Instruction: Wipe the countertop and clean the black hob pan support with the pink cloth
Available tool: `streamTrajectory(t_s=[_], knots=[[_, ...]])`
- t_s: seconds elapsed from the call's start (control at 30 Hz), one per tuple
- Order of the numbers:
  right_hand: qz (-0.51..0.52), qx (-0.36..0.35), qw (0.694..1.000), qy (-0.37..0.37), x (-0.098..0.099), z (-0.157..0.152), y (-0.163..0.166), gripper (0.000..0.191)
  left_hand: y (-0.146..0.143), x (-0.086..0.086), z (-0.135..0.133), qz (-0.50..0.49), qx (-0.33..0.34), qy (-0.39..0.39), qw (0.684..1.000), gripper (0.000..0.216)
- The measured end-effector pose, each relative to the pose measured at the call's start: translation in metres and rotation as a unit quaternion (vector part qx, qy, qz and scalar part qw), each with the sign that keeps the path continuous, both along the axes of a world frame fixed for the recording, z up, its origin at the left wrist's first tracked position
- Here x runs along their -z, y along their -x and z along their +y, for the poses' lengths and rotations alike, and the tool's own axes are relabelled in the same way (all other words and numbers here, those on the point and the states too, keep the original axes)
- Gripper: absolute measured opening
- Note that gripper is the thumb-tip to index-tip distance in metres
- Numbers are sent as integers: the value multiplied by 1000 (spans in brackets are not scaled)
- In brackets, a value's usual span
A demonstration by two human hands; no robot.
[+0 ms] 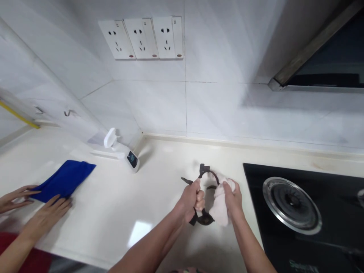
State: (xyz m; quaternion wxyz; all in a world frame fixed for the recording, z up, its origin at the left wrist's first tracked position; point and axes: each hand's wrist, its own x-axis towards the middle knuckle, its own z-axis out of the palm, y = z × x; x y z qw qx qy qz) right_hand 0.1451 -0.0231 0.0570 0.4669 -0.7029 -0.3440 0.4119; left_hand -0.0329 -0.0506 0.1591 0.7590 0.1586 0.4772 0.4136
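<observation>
My left hand is closed around the rim of a black metal stove pan support, holding it upright just above the cream countertop. My right hand grips a pale pink cloth and presses it against the ring's right side. The cloth hides part of the ring, and my fingers cover the lower left of it.
A black glass hob with a bare steel burner lies at right. A white spray bottle lies on its side near the wall. At left another person's two hands rest by a blue cloth. Three wall sockets sit above.
</observation>
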Motion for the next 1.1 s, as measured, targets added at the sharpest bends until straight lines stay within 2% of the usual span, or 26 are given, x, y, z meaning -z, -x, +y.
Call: streamTrajectory(t_s=[0.1,0.17,0.27,0.37,0.47,0.6,0.67,0.83,0.97,1.1], knots=[[-45,-59,995,-64,-31,14,23,53,0,2,5,-2,-5,12,1000,58],[-48,-123,985,-107,-55,20,39,49,-1,4,7,2,-9,15,1000,56],[-92,-257,945,-182,-84,22,56,40,0,9,7,11,-21,19,1000,58],[-167,-333,902,-217,-95,23,62,32,3,11,6,22,-24,22,999,61],[-266,-301,897,-182,-87,30,56,31,3,9,3,26,-27,25,999,61],[-361,-243,896,-92,-62,43,34,35,-1,2,0,18,-32,27,999,61],[-357,-222,905,-68,-48,47,20,37,-4,-1,-1,15,-31,21,999,60],[-256,-167,952,0,-21,46,-14,37,-10,0,-4,16,-47,14,999,58],[-236,-153,960,11,-7,28,-33,35,-14,5,-6,17,-51,7,999,55],[-234,-169,957,17,2,-2,-51,35,-10,9,-6,-2,-44,-23,999,55]])
